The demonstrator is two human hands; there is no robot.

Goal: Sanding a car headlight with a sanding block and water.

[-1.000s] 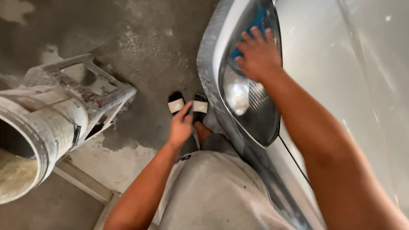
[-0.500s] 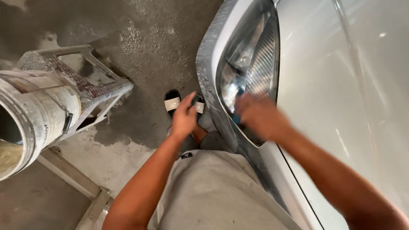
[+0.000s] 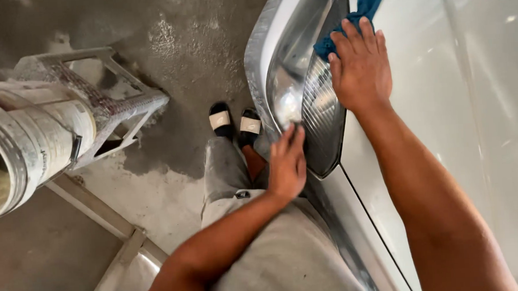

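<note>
My right hand [image 3: 360, 62] has swept back up to the far end of the headlight [image 3: 318, 111], fingers flat on the blue cloth [image 3: 355, 16]; wiping carries on. My left hand [image 3: 287, 164], loosely open, empty, now touches the lens's near edge

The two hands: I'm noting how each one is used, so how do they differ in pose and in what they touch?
The right hand lies flat, fingers spread, pressing a blue cloth on the top of the headlight; the left hand holds nothing. The right hand reaches far up on an outstretched arm; the left hand sits lower, near the grey trousers, fingertips at the headlight's lower edge. Both are bare and at the same headlight.
</note>
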